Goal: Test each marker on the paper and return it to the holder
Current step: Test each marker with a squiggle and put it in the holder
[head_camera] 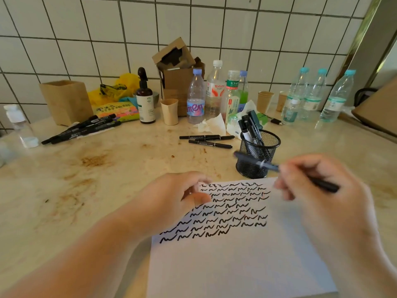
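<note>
A white paper (pixel 236 261) lies on the counter in front of me, its upper half covered in rows of black squiggles. My right hand (pixel 318 186) grips a black marker (pixel 257 161), blurred, with its far end in front of the black mesh holder (pixel 257 155). Several markers stand in that holder. My left hand (pixel 174 196) rests on the paper's upper left corner with fingers curled and nothing visible in it. Three thin black markers (pixel 207 139) lie left of the holder. A pile of thicker black markers (pixel 83 129) lies at the far left.
Along the tiled wall stand several water bottles (pixel 195 97), a dark spray bottle (pixel 146 97), paper cups (pixel 169 111), cardboard boxes (pixel 178 69), a brown paper bag (pixel 66 102) and crumpled tissue (pixel 211 124). A cardboard box (pixel 378 112) sits at the right edge. The counter (pixel 96 190) is stained.
</note>
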